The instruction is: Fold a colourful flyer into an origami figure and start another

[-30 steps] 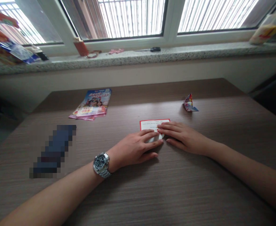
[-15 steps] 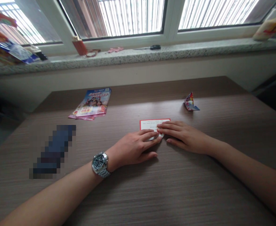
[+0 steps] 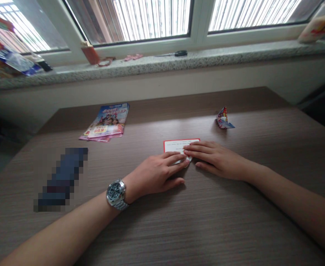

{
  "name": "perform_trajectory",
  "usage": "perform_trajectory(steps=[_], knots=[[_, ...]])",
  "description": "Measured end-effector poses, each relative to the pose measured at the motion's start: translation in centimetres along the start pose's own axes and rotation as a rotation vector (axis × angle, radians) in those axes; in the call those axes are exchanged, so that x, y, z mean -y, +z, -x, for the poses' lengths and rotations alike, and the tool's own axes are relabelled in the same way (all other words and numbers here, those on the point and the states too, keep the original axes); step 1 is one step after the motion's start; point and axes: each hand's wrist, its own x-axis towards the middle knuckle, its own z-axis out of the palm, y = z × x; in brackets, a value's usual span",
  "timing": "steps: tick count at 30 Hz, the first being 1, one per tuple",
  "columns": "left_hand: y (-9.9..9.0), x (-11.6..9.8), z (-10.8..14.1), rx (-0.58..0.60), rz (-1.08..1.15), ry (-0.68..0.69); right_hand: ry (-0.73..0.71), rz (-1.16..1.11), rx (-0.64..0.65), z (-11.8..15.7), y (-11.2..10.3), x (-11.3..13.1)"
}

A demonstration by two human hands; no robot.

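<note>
A small sheet of paper (image 3: 175,145), white with a red border and printed lines, lies flat on the wooden table (image 3: 162,229). My left hand (image 3: 159,171), with a silver watch (image 3: 116,193) at the wrist, rests its outstretched fingers on the sheet's lower left part. From the other side my right hand (image 3: 216,159) lays its fingers flat on the right part. The fingertips of both hands nearly meet over the paper's lower edge, where a folded corner shows. Fingers hide much of the sheet's lower half.
A stack of colourful flyers (image 3: 109,120) lies at the back left, and a folded paper piece (image 3: 223,120) stands at the back right. A blurred-out dark object (image 3: 64,175) is on the left. The windowsill holds a screwdriver (image 3: 179,53) and a red-brown bottle-like item (image 3: 90,54).
The view has shifted slightly. Both hands keep almost the same place on the paper, with only small finger movement.
</note>
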Motion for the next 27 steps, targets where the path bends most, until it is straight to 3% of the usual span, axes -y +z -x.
perform_trajectory(steps=[14,27], knots=[[-0.2,0.1,-0.1,-0.006,0.036,-0.001,-0.036,-0.109,0.032,0.6,-1.1,0.7],[-0.4,0.7,0.7,0.024,0.09,0.032,-0.066,-0.05,0.051,0.7,-1.0,1.0]])
